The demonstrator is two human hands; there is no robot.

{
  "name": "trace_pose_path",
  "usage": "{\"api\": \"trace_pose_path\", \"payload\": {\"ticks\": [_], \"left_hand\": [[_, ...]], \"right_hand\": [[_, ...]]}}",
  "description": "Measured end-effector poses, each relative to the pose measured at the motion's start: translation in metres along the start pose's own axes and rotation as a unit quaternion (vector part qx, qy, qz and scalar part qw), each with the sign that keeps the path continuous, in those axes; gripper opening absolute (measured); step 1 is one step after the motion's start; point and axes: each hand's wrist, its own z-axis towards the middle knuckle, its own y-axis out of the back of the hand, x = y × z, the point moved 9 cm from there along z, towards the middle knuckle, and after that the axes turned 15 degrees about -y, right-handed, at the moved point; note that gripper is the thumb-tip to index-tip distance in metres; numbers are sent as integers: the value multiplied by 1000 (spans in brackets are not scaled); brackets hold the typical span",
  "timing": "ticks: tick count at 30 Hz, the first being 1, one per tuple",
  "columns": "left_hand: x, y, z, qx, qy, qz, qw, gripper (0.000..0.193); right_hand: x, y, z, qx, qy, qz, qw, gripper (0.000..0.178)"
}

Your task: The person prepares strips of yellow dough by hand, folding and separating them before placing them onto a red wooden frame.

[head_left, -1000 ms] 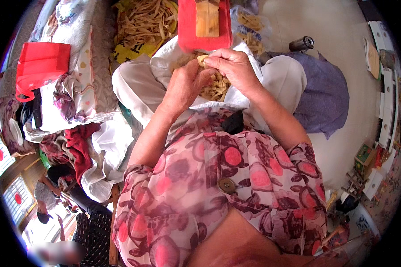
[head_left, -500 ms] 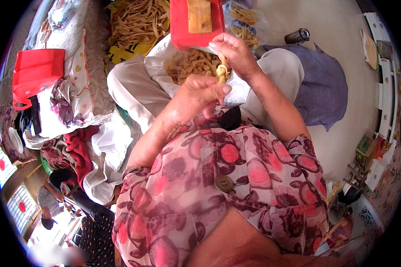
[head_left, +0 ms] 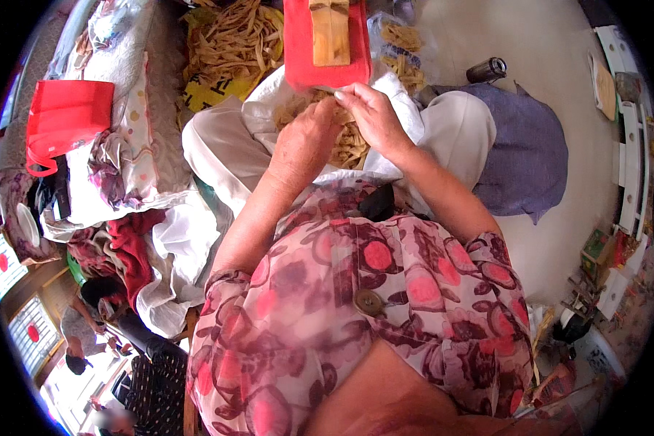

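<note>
My left hand (head_left: 307, 144) is closed, its fingertips tucked against those of my right hand (head_left: 378, 123), over an open white sack (head_left: 260, 105) between my knees. The right thumb and forefinger are pinched together. Whatever the fingers hold is hidden behind the left knuckles. Pale yellow-tan strips (head_left: 350, 149) lie in the sack, some curled or knotted. Just beyond the fingertips is a red padded board (head_left: 294, 51), with a light wooden block (head_left: 332, 47) resting on it.
A heap of long tan strips (head_left: 236, 40) lies on yellow sheeting at far left. Clear bags with strips (head_left: 402, 36) lie to the right of the board. A dark tumbler (head_left: 487, 70) and blue-grey cloth (head_left: 527, 149) are at right; a red bag (head_left: 69, 109) sits at left. Other people are at lower left.
Both hands have come together. The left has moved away from my body, and the right has dropped slightly nearer. The knotted strip seen between them earlier is now out of sight.
</note>
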Motion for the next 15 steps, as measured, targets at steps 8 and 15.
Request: {"api": "trace_pose_path", "payload": {"ticks": [8,15], "left_hand": [[20,1,11,-78,-151,127,977,24],[62,1,34,-27,-2,12,1000,27]], "right_hand": [[21,-18,-18,71,12,29,997,9],[41,-15,0,55,63,106,991,12]]}}
